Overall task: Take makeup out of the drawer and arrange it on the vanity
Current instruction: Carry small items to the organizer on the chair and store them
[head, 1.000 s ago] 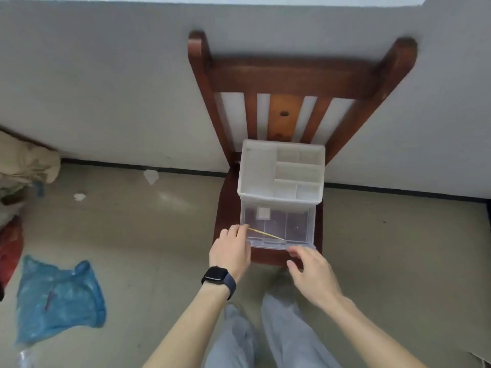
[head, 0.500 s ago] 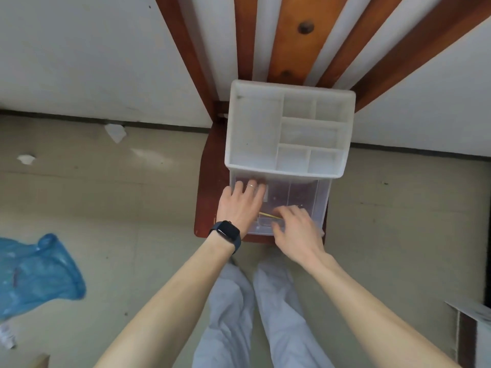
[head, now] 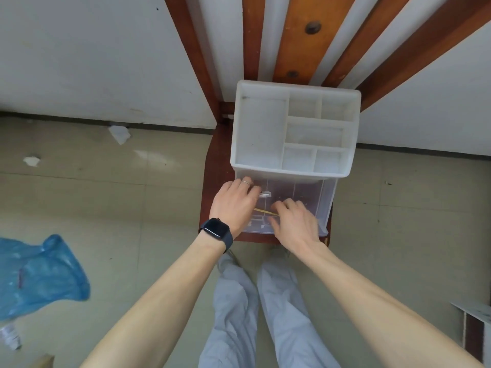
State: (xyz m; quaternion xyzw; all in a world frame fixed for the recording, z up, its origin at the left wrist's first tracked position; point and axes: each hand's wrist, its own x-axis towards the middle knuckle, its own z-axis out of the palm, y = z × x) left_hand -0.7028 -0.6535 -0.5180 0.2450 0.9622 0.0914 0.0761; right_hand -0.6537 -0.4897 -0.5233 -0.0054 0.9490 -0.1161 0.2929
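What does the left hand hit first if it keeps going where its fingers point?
Left hand meets the small clear piece in the open drawer, just ahead of its fingertips. It may already touch it; depth is unclear.

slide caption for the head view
Left hand and right hand inside the open organizer drawer on a chair.

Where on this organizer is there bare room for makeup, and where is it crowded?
Every top tray compartment looks bare: the large one along its left wall, five smaller ones beside it. The drawer is crowded: left hand and right hand fill its front.
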